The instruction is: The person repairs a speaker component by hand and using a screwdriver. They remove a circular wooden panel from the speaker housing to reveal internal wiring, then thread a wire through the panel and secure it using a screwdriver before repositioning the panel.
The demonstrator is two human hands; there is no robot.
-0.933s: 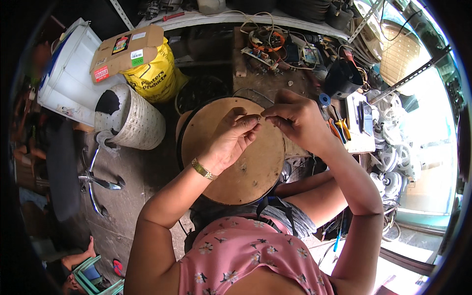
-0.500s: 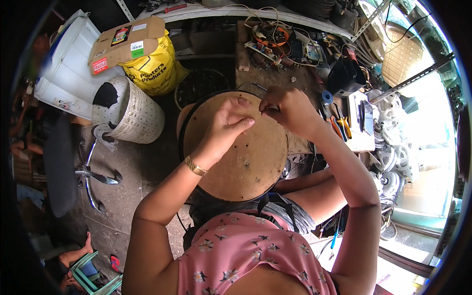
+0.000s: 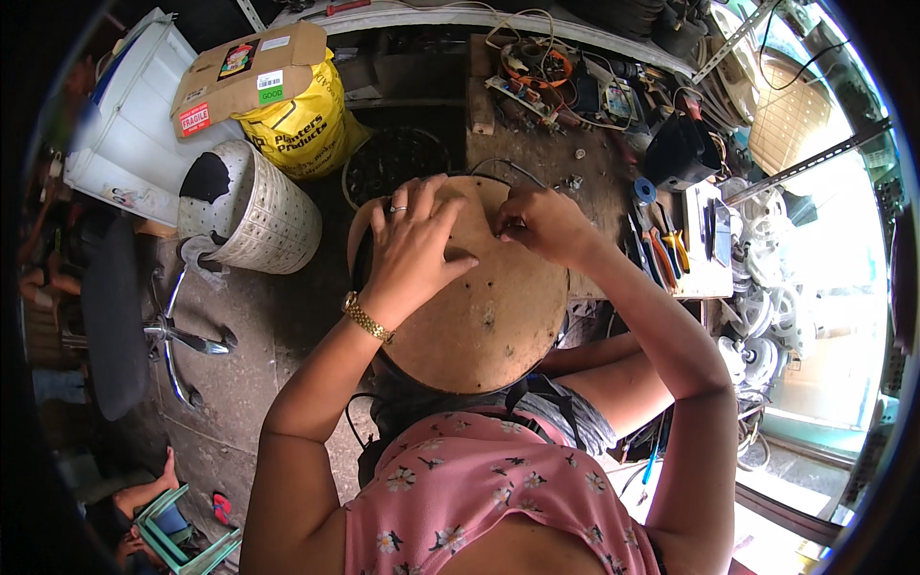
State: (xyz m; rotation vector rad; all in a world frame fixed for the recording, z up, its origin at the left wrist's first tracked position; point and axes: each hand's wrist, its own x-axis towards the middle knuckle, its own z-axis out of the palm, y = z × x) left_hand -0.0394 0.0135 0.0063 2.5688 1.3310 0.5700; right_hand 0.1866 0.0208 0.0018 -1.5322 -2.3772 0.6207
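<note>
The right hand (image 3: 542, 225) is in a narrow pinch, fingers curled and thumb drawn in, at the far right part of the round wooden board (image 3: 470, 321); whether a small part sits between the fingertips cannot be told. The left hand (image 3: 412, 244) is spread wide, palm down, over the board's far left part, with fingers pointing away from the body.

The board is located above the person's lap. Its flat, drilled face points up; the outline is near circular, so a long axis cannot be assigned. Both hands obstruct the view of its far portion.

Beyond the board and to its right is the wooden bench (image 3: 537, 153), carrying circuit boards (image 3: 522, 103), a dark container (image 3: 685, 158), a blue spool (image 3: 644, 190) and yellow-handled pliers (image 3: 681, 253). To the left stand a white perforated bucket (image 3: 278, 225) and, behind it, a yellow sack (image 3: 305, 134) beneath a cardboard box (image 3: 244, 81).
</note>
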